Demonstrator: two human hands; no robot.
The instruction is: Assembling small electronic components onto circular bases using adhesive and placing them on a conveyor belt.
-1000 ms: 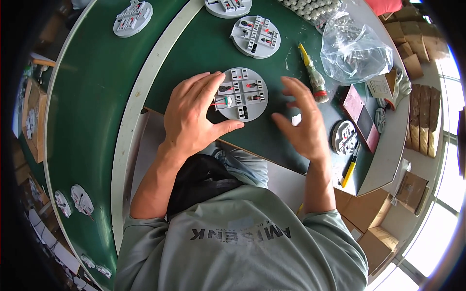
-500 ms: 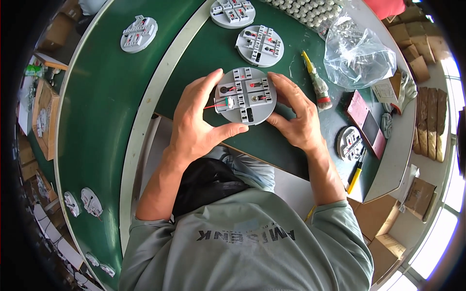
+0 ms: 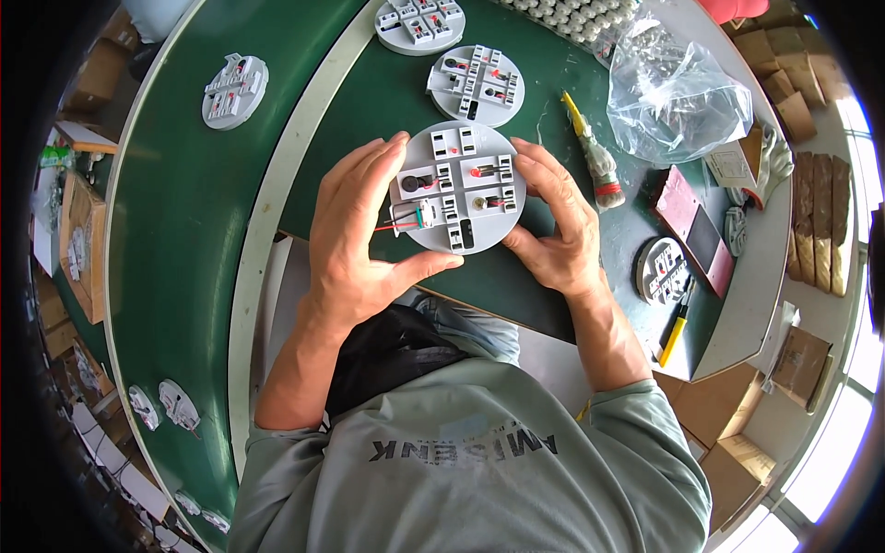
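I hold a round grey plastic disc (image 3: 468,198) in front of me above the green worktop, its component side facing up toward me. White blocks with metal contacts, a black round part, small red parts and a green-and-white piece with thin wires sit on it. My left hand (image 3: 352,241) grips the left rim, thumb along the lower edge and fingers at the upper left. My right hand (image 3: 562,226) is closed on the right rim, fingertips at the upper right and thumb below. Just beyond lies a similar disc (image 3: 477,85), with another similar disc (image 3: 419,25) farther back.
Left runs a green conveyor belt (image 3: 189,276) carrying a disc (image 3: 235,92) and several smaller-looking ones nearer me. On the right are a yellow-handled brush (image 3: 595,152), a clear plastic bag (image 3: 678,101), a pinkish-red box (image 3: 691,230), a dark-edged disc (image 3: 662,270) and a yellow-handled tool (image 3: 674,339).
The held disc looks larger and faces up more squarely, slightly left of before, both hands still on it. Discs on the belt have moved nearer me.
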